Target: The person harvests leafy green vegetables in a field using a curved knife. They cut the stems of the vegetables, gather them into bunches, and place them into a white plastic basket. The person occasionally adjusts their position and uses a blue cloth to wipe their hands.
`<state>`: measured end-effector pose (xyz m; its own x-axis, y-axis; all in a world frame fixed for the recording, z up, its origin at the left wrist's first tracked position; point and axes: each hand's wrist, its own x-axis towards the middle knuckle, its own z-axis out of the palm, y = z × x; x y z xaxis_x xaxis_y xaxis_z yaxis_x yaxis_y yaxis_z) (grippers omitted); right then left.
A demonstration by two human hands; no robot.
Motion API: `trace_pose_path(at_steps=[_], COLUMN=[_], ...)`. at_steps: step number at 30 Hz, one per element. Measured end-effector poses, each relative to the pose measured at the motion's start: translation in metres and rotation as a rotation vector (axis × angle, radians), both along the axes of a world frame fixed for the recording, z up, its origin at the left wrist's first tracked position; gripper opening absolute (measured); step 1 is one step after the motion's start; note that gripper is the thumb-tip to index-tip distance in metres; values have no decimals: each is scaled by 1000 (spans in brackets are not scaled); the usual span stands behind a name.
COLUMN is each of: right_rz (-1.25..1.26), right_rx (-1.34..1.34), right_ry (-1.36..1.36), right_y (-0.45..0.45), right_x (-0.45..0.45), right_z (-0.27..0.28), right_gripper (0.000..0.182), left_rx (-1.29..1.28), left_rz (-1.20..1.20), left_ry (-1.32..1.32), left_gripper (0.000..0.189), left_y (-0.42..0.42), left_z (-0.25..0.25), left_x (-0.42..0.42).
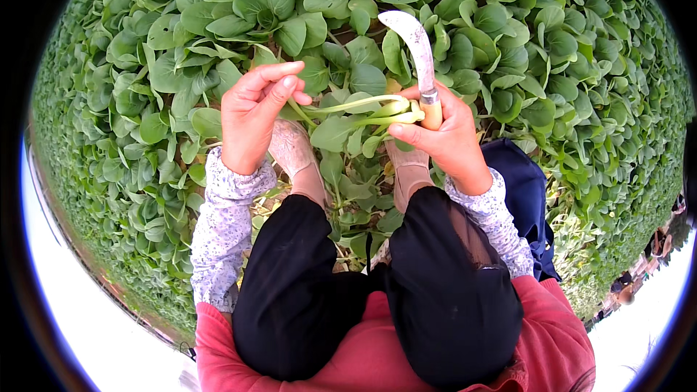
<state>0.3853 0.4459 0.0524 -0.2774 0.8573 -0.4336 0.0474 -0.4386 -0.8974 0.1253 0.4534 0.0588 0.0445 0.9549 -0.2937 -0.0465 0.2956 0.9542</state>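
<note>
My right hand (444,133) holds a curved sickle knife (416,38) by its short wooden handle, the blade pointing up and bending left. The same hand grips the pale base of a leafy green plant (400,114) between thumb and fingers. The plant's stems and leaves reach left and hang over the gap between my shoes. To the left, my left hand (261,109) is raised with its fingers curled and the thumb near the fingertips. It is beside the stem ends; whether it pinches anything cannot be told.
Dense leafy green plants (474,38) surround me. My two light shoes (294,147) stand among them, below my hands. A dark blue cloth or bag (517,190) lies by my right forearm. Smaller leafy plants (354,196) grow between my legs.
</note>
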Motion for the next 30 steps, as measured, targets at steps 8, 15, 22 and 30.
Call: trace_pose_path(at_steps=[8,15,22,30], right_rz=[48,210,119,41], right_rx=[67,-97,-301,-114], right_ry=[-101,59,-48,-24], right_y=[4,-3,-12,-16], right_x=[0,-13,3,-1], right_z=[0,6,-2,-5], right_gripper=[40,41,25,23], left_rx=[378,-18,121,-39], left_rz=[-659,-686,-808,-756], left_ry=[1071,132,303,129], left_gripper=[81,86,68,71], left_y=[-1,-18,-11,-13], left_z=[29,-2,-23,-29], left_x=[-6,59,53,62])
